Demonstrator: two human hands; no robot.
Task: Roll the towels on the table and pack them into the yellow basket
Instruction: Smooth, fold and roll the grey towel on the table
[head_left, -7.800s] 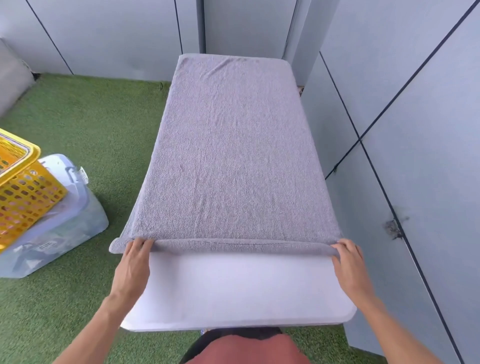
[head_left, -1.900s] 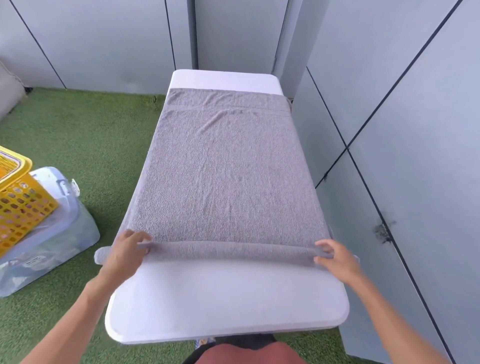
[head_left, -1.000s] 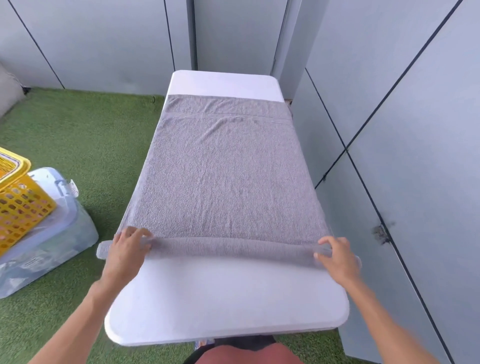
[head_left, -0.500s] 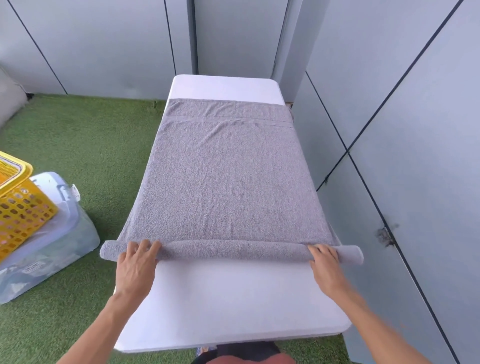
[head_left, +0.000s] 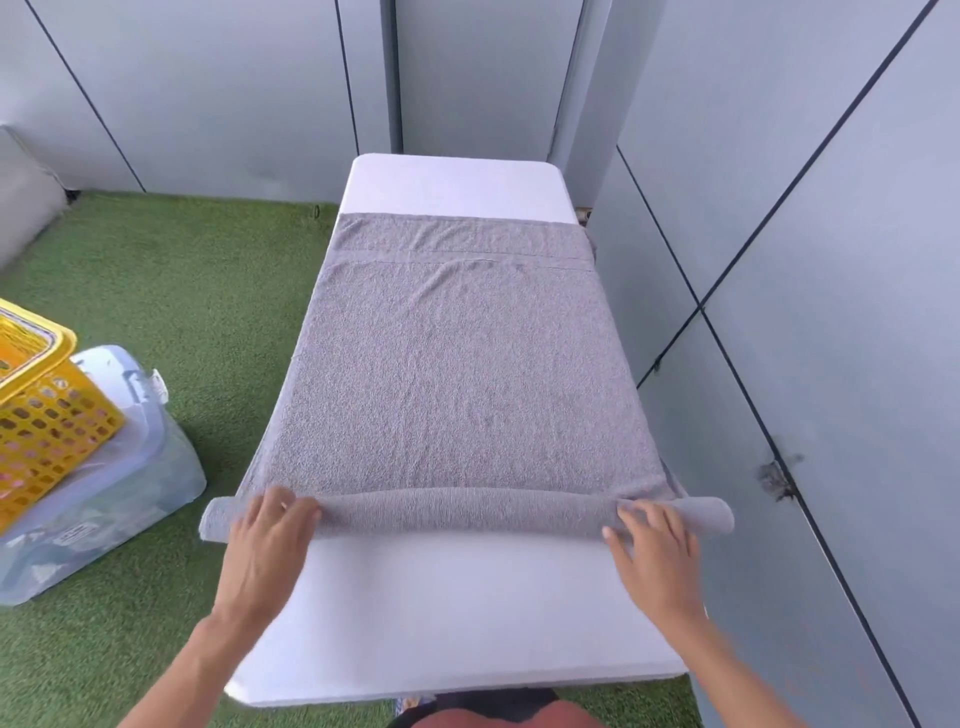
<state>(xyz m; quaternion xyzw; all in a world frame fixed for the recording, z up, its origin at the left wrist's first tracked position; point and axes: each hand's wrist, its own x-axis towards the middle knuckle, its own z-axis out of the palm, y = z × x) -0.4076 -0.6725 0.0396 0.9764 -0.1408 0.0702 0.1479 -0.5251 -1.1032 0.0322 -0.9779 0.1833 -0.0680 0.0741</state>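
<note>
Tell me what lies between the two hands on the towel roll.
Head view: only the rolled part of the grey towel on the white table between the left hand and right hand; nothing else.

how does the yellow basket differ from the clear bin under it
The basket is opaque yellow with a grid of holes in its wall; the bin is translucent and bluish, with solid walls. The basket is open at the top, while the bin is shut with a lid. The basket sits tilted on the bin's lid; the bin rests on the grass. Both are plastic and stand left of the table.
</note>
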